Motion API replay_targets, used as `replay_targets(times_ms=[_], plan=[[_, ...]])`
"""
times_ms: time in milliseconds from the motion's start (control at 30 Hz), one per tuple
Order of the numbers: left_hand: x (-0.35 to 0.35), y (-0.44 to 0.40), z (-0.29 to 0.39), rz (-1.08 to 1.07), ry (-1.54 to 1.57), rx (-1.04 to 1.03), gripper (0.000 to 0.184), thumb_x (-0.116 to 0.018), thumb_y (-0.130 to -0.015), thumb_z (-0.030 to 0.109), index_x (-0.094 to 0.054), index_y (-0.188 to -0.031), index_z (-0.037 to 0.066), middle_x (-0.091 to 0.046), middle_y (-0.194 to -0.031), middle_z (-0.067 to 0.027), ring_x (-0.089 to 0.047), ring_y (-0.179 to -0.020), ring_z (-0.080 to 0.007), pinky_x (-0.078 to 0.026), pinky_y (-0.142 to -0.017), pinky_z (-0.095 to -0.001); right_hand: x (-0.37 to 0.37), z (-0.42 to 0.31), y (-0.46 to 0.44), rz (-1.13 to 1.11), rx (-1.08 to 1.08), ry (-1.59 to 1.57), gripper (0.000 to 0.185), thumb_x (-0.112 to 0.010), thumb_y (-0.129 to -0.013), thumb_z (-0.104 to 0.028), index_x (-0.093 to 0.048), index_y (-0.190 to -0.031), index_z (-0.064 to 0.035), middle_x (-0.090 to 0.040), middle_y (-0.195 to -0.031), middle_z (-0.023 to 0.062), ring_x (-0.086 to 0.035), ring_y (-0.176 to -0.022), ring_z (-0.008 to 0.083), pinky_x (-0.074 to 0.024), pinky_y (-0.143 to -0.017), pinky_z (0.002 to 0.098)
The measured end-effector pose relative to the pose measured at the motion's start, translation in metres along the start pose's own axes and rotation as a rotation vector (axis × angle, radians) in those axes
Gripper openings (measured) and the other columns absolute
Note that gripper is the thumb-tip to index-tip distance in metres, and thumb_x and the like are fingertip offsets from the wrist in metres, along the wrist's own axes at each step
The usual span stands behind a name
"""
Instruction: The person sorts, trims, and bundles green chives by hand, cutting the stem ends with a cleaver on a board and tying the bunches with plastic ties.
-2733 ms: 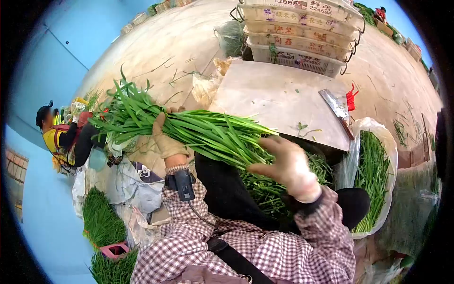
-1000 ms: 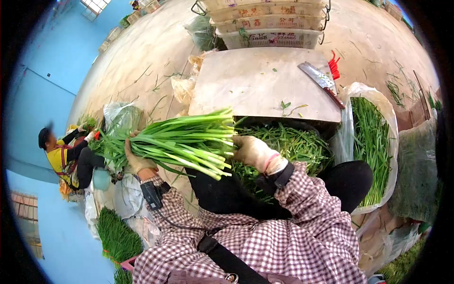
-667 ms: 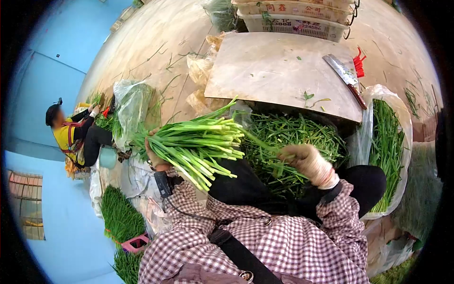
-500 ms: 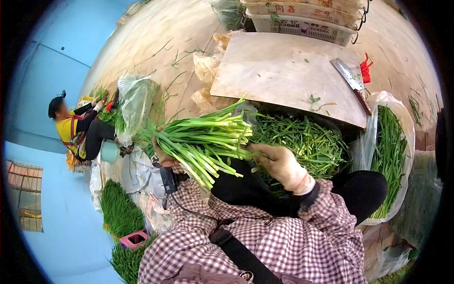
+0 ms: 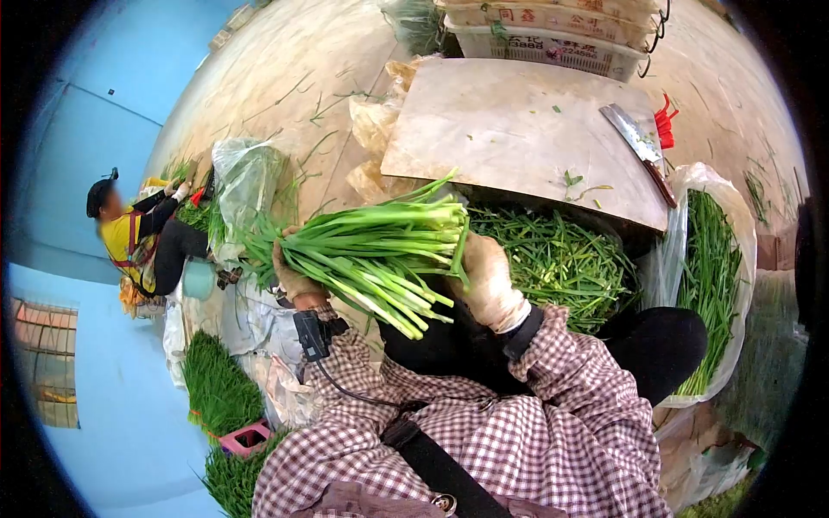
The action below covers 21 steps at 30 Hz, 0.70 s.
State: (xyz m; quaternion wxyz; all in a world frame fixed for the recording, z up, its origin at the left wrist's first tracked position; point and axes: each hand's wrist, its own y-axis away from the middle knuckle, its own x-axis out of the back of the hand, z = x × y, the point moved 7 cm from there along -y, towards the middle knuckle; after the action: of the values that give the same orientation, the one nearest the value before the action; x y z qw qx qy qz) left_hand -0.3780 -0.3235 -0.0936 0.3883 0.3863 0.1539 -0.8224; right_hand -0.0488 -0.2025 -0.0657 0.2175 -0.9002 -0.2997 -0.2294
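Bunch of green stalks (image 5: 380, 250), one: raised in front of the near-left corner of the table (image 5: 509, 121), pale ends toward my right. My left hand (image 5: 296, 276), gloved: fingers wrapped around the bunch, grasping it. My right hand (image 5: 489, 281), gloved: fingers curled at the pale ends; whether they grip a stalk, I cannot tell. Heap of trimmings (image 5: 570, 268): below the near edge. Knife (image 5: 636, 148), brown-handled: along the right edge. Crates (image 5: 553, 52), stacked: beyond the far edge.
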Motion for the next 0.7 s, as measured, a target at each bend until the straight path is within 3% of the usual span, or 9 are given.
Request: replay_targets(times_ms=[67, 100, 200, 267, 333, 367, 467, 600, 700], plan=[[0.005, -0.002, -0.002, -0.023, -0.008, 0.027, 0.026, -0.065, -0.089, 0.032, -0.062, -0.103, 0.010, -0.063, -0.107, -0.0034, -0.058, -0.106, -0.0222, -0.042, -0.104, -0.0409, 0.042, -0.008, 0.015, 0.181, 0.122, -0.029, 0.032, -0.066, -0.067, 0.004, -0.067, -0.097, -0.0059, -0.067, -0.095, 0.0138, -0.067, -0.087, 0.0305, -0.0549, -0.078, 0.0349], [0.016, -0.005, 0.003, 0.087, -0.042, -0.043, 0.028, -0.064, -0.089, 0.034, -0.061, -0.104, 0.011, -0.062, -0.105, -0.0032, -0.058, -0.107, -0.0217, -0.043, -0.103, -0.0405, 0.052, 0.024, 0.029, 0.257, 0.040, -0.222, 0.030, -0.067, -0.071, 0.002, -0.067, -0.099, -0.0061, -0.067, -0.097, 0.0140, -0.067, -0.088, 0.0306, -0.0550, -0.079, 0.0355], [0.028, -0.007, 0.010, 0.024, 0.050, -0.027, 0.025, -0.062, -0.091, 0.033, -0.062, -0.101, 0.009, -0.061, -0.108, -0.0052, -0.057, -0.108, -0.0221, -0.044, -0.101, -0.0412, 0.100, 0.106, 0.074, 0.297, -0.346, -0.800, 0.027, -0.070, -0.081, -0.007, -0.066, -0.108, -0.0085, -0.068, -0.100, 0.0129, -0.067, -0.095, 0.0309, -0.0555, -0.080, 0.0385], [0.035, -0.011, 0.011, 0.004, 0.054, -0.010, 0.025, -0.062, -0.091, 0.032, -0.063, -0.100, 0.009, -0.062, -0.108, -0.0055, -0.058, -0.107, -0.0224, -0.045, -0.101, -0.0412, 0.104, 0.155, 0.103, -0.416, -0.531, 0.462, 0.038, -0.074, -0.083, -0.017, -0.062, -0.120, -0.0137, -0.066, -0.112, 0.0116, -0.066, -0.101, 0.0325, -0.0556, -0.082, 0.0396], [0.030, -0.017, 0.008, -0.053, 0.075, 0.035, 0.025, -0.062, -0.091, 0.032, -0.063, -0.100, 0.009, -0.062, -0.108, -0.0056, -0.058, -0.105, -0.0224, -0.045, -0.100, -0.0408, 0.115, 0.153, 0.130, -0.695, -0.549, 0.897, 0.054, -0.078, -0.079, -0.024, -0.057, -0.128, -0.0174, -0.060, -0.123, 0.0119, -0.065, -0.102, 0.0331, -0.0555, -0.083, 0.0395], [0.027, -0.018, 0.004, -0.093, 0.096, 0.066, 0.024, -0.062, -0.091, 0.031, -0.063, -0.101, 0.009, -0.063, -0.107, -0.0055, -0.059, -0.104, -0.0222, -0.045, -0.100, -0.0405, 0.125, 0.137, 0.116, -0.514, -0.511, 0.773, 0.063, -0.080, -0.075, -0.027, -0.053, -0.132, -0.0177, -0.055, -0.130, 0.0119, -0.066, -0.100, 0.0338, -0.0553, -0.082, 0.0398], [0.003, -0.007, -0.005, -0.233, 0.260, 0.196, 0.023, -0.062, -0.092, 0.030, -0.064, -0.101, 0.009, -0.064, -0.106, -0.0045, -0.060, -0.101, -0.0200, -0.048, -0.095, -0.0372, 0.145, 0.015, 0.054, 0.042, -0.057, 0.341, 0.037, -0.077, -0.078, -0.025, -0.065, -0.111, -0.0105, -0.064, -0.110, 0.0107, -0.066, -0.089, 0.0331, -0.0536, -0.073, 0.0410], [0.004, -0.005, 0.004, 0.065, 0.012, 0.006, 0.020, -0.062, -0.092, 0.027, -0.064, -0.099, 0.008, -0.065, -0.101, -0.0067, -0.062, -0.097, -0.0205, -0.049, -0.093, -0.0366, 0.113, -0.051, 0.005, 0.176, 0.086, 0.055, 0.037, -0.077, -0.078, -0.032, -0.068, -0.104, -0.0071, -0.066, -0.101, 0.0135, -0.066, -0.083, 0.0335, -0.0535, -0.071, 0.0401], [-0.018, -0.003, 0.004, -0.108, 0.256, 0.080, 0.020, -0.063, -0.090, 0.028, -0.062, -0.095, 0.009, -0.065, -0.098, -0.0069, -0.061, -0.100, -0.0230, -0.048, -0.096, -0.0417, 0.087, -0.042, -0.019, 0.248, -0.086, 0.109, 0.061, -0.082, -0.070, -0.040, -0.065, -0.113, -0.0023, -0.063, -0.113, 0.0178, -0.064, -0.098, 0.0332, -0.0526, -0.084, 0.0396]])
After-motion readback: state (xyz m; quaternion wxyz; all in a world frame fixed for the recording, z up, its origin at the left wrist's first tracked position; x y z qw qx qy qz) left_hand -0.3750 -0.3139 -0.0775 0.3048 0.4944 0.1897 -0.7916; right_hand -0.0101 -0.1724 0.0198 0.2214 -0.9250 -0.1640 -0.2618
